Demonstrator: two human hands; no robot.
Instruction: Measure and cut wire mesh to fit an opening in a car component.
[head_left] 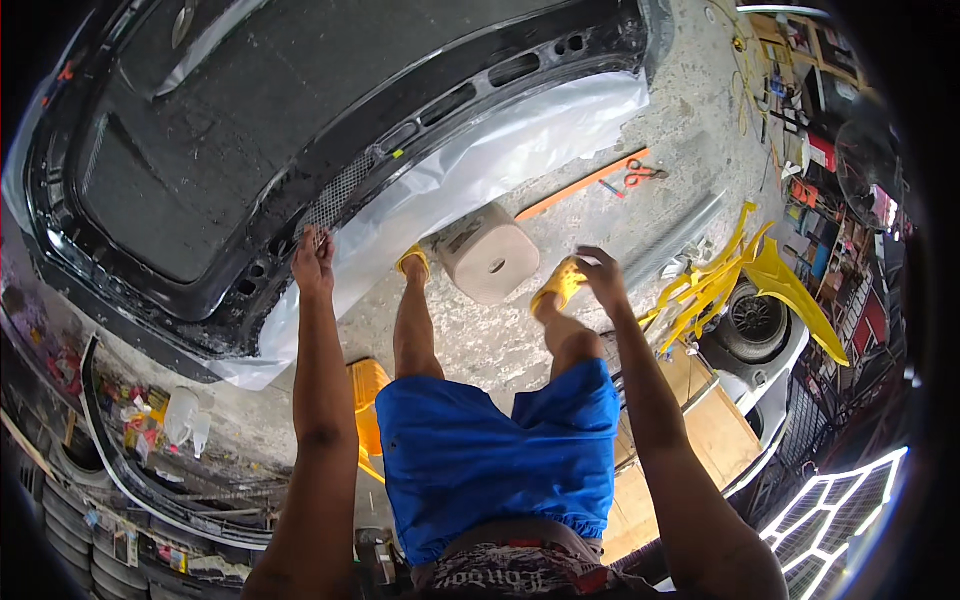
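Note:
My left hand (pixel 313 260) reaches to the rim of a large black car body panel (pixel 300 175). Its fingertips are pinched on the near end of a strip of metal mesh (pixel 345 190), which lies along a slot in that rim. A small yellow-green mark (pixel 397 154) shows beside the far end of the mesh. My right hand (pixel 603 283) hangs in the air over my right shoe (pixel 558 283), its fingers bent and apart, with nothing visible in it. Translucent plastic sheeting (pixel 440 190) lies under the panel's edge.
A beige stool (pixel 492 255) stands between my feet. Beyond it lie an orange bar (pixel 585 183), scissors (pixel 643 174) and a sheet of grey mesh (pixel 675 240). Yellow car parts (pixel 795 290) and a wheel (pixel 752 318) are at right. An orange plastic object (pixel 369 400) sits behind my left leg.

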